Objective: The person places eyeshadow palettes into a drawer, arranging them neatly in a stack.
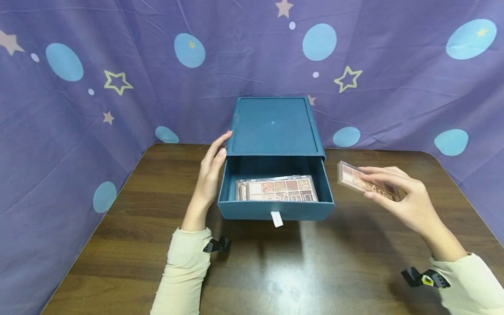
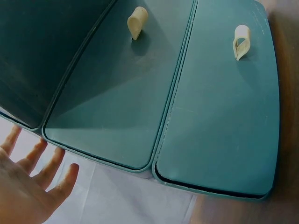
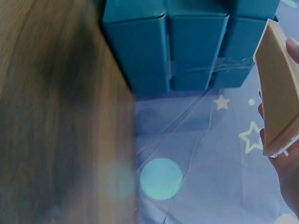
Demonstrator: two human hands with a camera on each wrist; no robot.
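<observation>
A teal drawer cabinet [image 1: 273, 127] stands at the back of the table with its top drawer [image 1: 244, 211] pulled out. Inside the drawer lie several eyeshadow palettes [image 1: 281, 187] with clear lids, partly behind the drawer front. My left hand [image 1: 208, 177] rests against the cabinet's left side with fingers extended; the left wrist view shows the fingertips of that hand [image 2: 35, 186] along its edge. To the right of the drawer, my right hand [image 1: 407, 199] pinches another eyeshadow palette [image 1: 348, 176] between thumb and fingers, raised above the table. In the right wrist view, the palette's plain side [image 3: 278, 84] shows.
Two lower drawer fronts with pale pull tabs [image 2: 137, 21] show in the left wrist view. A white tab [image 1: 277, 218] hangs from the open drawer's front. The brown wooden table [image 1: 130, 227] meets a purple curtain [image 1: 252, 52] with stars and blue spots behind the cabinet.
</observation>
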